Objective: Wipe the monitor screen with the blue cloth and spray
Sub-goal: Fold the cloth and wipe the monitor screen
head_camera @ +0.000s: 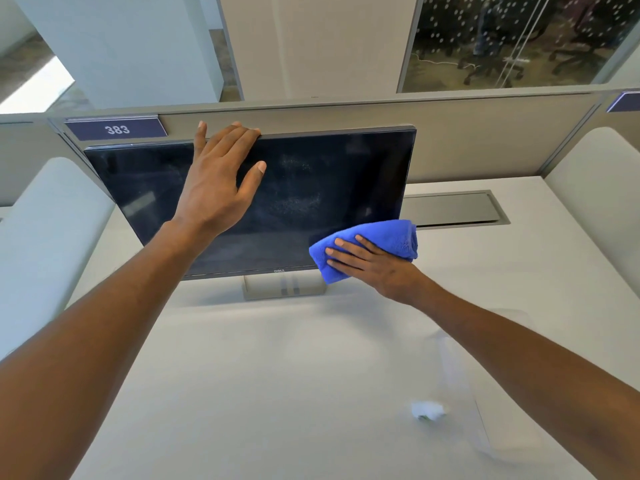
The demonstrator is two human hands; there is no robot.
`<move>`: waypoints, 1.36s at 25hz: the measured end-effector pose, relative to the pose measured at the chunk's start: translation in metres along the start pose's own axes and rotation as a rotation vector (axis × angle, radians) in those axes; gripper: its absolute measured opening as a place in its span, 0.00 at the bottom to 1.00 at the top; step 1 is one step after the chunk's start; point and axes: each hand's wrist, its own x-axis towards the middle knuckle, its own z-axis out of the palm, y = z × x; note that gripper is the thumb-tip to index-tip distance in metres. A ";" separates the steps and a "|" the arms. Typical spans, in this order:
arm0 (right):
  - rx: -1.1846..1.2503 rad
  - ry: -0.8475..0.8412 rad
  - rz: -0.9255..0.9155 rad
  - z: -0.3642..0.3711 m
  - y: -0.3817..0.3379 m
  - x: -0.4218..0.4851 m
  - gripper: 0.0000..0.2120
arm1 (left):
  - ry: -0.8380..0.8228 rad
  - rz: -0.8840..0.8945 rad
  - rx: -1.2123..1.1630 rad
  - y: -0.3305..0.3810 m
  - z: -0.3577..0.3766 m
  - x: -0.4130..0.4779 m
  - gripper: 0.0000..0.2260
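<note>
A black monitor (311,174) stands on its grey stand (284,287) at the back of the desk, tilted back. Fine spray droplets (298,199) speckle the middle of its dark screen. My left hand (218,178) holds the monitor's top edge, fingers hooked over the bezel and thumb resting on the glass. With my right hand (374,265) I press a folded blue cloth (388,233) flat against the screen's lower right corner. At the front right of the desk, a blurred clear object with a white top (427,410), possibly the spray bottle, shows beside my right forearm.
The white desk (259,375) spreads in front of the monitor. A grey cable hatch (450,209) lies in it to the right of the screen. A grey partition (485,140) with a label reading 383 (117,129) runs close behind. White rounded side panels flank the desk.
</note>
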 end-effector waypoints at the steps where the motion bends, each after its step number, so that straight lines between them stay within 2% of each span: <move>1: -0.010 -0.027 -0.049 0.003 -0.004 -0.006 0.34 | -0.001 0.002 0.000 0.000 0.000 0.000 0.22; 6: -0.026 -0.110 -0.186 0.000 0.014 -0.018 0.35 | -0.005 0.010 -0.002 0.000 -0.002 -0.001 0.22; 9: -0.061 -0.043 -0.155 -0.012 0.047 -0.019 0.35 | -0.008 0.010 0.002 0.000 -0.001 -0.001 0.22; 12: -0.090 0.075 -0.005 -0.028 0.083 -0.016 0.37 | -0.007 0.007 0.003 -0.001 -0.001 0.000 0.22; 16: -0.054 0.321 0.404 -0.057 0.123 0.009 0.35 | -0.003 0.006 0.004 -0.002 0.000 0.001 0.22; 18: -0.004 0.425 0.579 -0.068 0.122 0.028 0.35 | -0.007 0.003 0.009 -0.002 0.001 0.001 0.22; 20: 0.031 0.458 0.634 -0.072 0.106 0.046 0.36 | -0.013 0.002 0.011 -0.003 0.001 0.000 0.23; 24: 0.085 0.438 0.561 -0.063 0.061 0.071 0.34 | 0.000 0.016 0.005 -0.005 0.002 0.000 0.22; 29: 0.055 0.209 0.205 -0.031 0.011 0.060 0.37 | 0.011 0.026 -0.002 -0.006 0.002 0.002 0.22; 34: -0.075 0.025 -0.089 -0.013 -0.005 0.029 0.33 | 0.004 0.022 -0.024 -0.006 0.002 0.001 0.22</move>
